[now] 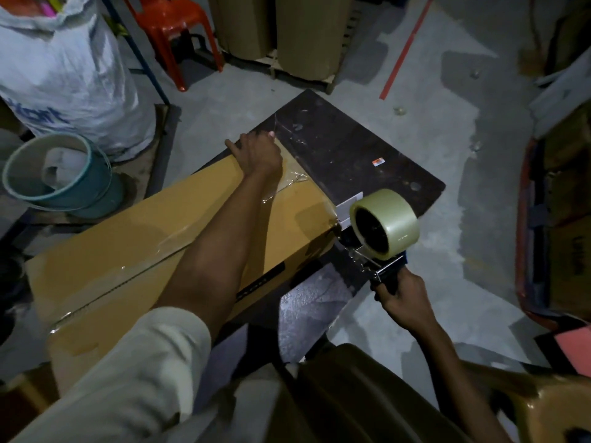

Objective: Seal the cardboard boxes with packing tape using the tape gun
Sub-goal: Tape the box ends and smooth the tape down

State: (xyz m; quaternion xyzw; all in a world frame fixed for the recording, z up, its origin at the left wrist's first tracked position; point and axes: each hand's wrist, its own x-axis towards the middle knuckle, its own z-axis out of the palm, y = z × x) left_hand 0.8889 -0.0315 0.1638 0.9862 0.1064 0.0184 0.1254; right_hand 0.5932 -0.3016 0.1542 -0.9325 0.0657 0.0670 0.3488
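Your cardboard box (128, 251) is matt brown, crossed by glossy clear tape (289, 182). At near right, the tape gun (383, 272) shows shiny metal; the table (351, 148) looks dark and scuffed.

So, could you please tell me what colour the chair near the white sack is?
The chair is orange-red, clearest in the head view.

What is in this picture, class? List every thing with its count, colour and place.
long cardboard box: one, yellow-brown, on the table
flat table: one, dark brown, under box
tape gun with pale roll: one, black, at box's right end
woven sack: one, white, upper left
round bucket: one, teal, left
plastic chair: one, red, top
tall paper rolls: two, brown, top centre
left hand: one, presses box's far end
right hand: one, grips tape gun
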